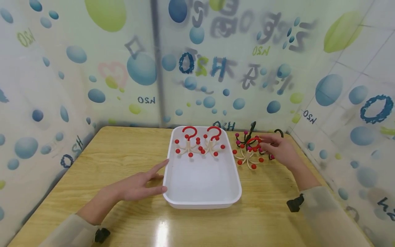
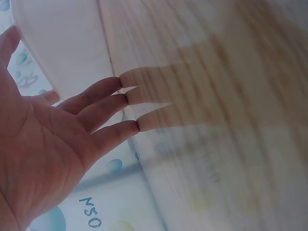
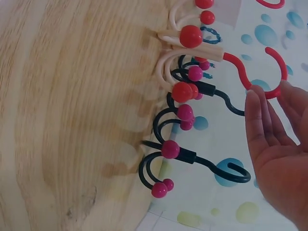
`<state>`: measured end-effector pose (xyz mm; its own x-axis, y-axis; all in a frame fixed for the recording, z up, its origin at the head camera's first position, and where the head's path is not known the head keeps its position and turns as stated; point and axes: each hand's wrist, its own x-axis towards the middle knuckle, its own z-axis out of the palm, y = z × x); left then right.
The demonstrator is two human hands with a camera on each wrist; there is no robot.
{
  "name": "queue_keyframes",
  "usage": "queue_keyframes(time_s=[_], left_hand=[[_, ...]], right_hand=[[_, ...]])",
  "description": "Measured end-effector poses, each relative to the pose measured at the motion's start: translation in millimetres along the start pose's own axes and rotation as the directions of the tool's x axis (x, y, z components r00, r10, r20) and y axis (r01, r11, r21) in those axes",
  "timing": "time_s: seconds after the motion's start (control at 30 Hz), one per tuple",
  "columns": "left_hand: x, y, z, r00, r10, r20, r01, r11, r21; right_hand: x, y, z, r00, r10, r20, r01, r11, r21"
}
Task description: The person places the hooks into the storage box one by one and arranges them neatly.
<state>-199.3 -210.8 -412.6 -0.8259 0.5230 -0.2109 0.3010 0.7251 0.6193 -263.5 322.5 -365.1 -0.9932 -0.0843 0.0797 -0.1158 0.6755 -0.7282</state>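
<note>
Wooden table (image 1: 123, 154) in bubble-print booth | cream hanger (image 1: 249, 152) with red hook beside white tray (image 1: 202, 202) | right hand (image 1: 279, 148) fingertips pinch hook | left hand (image 1: 139, 185) flat, released | looks light, stiff, prongs snag; take by hook

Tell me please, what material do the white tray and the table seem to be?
The white tray looks like glossy moulded plastic: smooth walls, rounded rim, soft shine. The table looks like varnished light wood or wood-pattern laminate: visible grain and a bright light reflection.
</note>
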Motion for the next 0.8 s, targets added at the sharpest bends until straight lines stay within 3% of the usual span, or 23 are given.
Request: queue_keyframes(time_s=[0.33,0.8], left_hand=[[-1.8,-0.2,1.1,1.000,0.015,-0.012,-0.015,1.000,0.002],[-1.9,-0.4,-0.1,1.000,0.020,-0.013,-0.019,1.000,0.004]], right_hand=[[7.7,1.4,12.6,0.997,0.074,-0.016,-0.073,0.996,0.051],[-0.6,-2.7,10.8,0.997,0.063,-0.041,-0.061,0.997,0.040]])
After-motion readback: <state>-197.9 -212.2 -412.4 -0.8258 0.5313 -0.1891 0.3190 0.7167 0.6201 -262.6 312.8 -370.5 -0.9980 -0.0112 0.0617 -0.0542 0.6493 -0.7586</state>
